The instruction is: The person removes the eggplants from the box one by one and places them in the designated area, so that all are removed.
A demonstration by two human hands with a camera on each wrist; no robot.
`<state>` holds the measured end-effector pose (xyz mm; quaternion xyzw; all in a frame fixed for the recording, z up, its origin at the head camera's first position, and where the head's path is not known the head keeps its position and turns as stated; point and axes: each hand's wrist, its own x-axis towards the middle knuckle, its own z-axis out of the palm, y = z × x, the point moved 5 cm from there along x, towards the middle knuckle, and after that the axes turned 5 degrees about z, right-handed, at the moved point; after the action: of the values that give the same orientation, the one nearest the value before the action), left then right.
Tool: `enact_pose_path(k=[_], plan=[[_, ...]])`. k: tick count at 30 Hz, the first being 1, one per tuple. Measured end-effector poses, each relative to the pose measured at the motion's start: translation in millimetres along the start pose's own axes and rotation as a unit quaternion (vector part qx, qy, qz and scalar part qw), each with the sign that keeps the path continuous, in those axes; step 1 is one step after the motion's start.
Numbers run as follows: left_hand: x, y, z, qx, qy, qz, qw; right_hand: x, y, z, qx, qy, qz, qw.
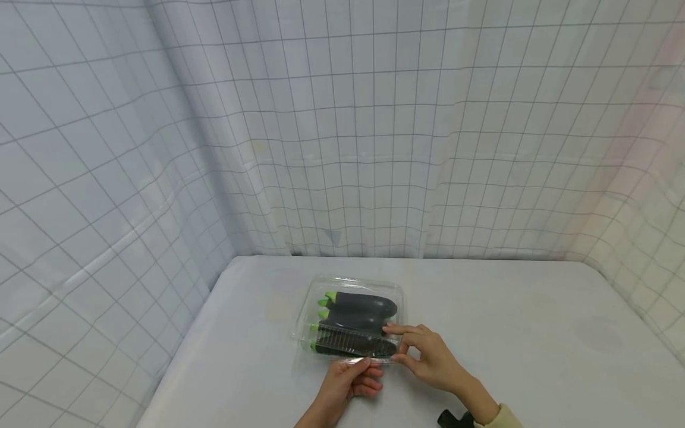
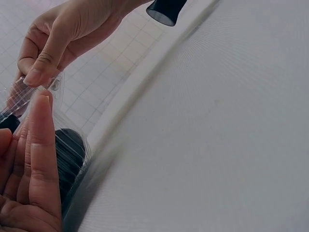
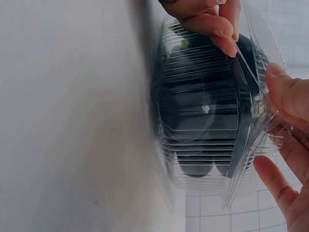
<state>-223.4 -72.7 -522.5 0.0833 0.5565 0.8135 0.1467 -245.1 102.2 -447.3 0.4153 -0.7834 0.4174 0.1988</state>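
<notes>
A clear plastic clamshell box (image 1: 350, 278) lies on the white table, holding several dark eggplants (image 1: 364, 304) with green stem ends. My left hand (image 1: 353, 380) holds the box's near rim, its thumb on top and the other fingers below. At the near right corner my right hand (image 1: 425, 353) pinches the thin plastic edge between thumb and fingers, with another finger resting over the lid. In the right wrist view the ribbed box wall (image 3: 198, 111) stands between the table and both hands, and the rim flanges (image 3: 246, 121) look slightly apart near the right thumb.
The white table (image 1: 508, 321) spreads around the box, with its far edge against a white gridded curtain (image 1: 353, 119). More curtain hangs along the left and right sides. A black cylindrical piece (image 1: 452, 419) shows by the right wrist.
</notes>
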Motion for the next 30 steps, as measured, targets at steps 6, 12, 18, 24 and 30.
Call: enact_pose_path(k=[6, 12, 18, 24, 30], plan=[[-0.1, -1.2, -0.1, 0.002, 0.002, 0.0, 1.0, -0.5, 2.2, 0.3, 0.001, -0.002, 0.005, 1.0], [0.1, -2.1, -0.5, 0.003, 0.0, 0.001, 1.0, -0.8, 2.8, 0.5, 0.004, -0.005, 0.004, 1.0], [1.6, -1.5, -0.3, 0.007, -0.005, 0.004, 1.0, 1.7, 3.5, -1.5, 0.055, -0.012, 0.036, 0.9978], [0.8, -1.0, 1.5, 0.009, -0.018, 0.009, 0.9998, 2.6, 3.9, 0.2, 0.065, -0.032, 0.071, 0.9949], [1.9, -2.3, 0.6, 0.01, -0.022, 0.011, 0.9996, 1.4, 5.4, 2.2, 0.05, -0.038, 0.069, 0.9956]])
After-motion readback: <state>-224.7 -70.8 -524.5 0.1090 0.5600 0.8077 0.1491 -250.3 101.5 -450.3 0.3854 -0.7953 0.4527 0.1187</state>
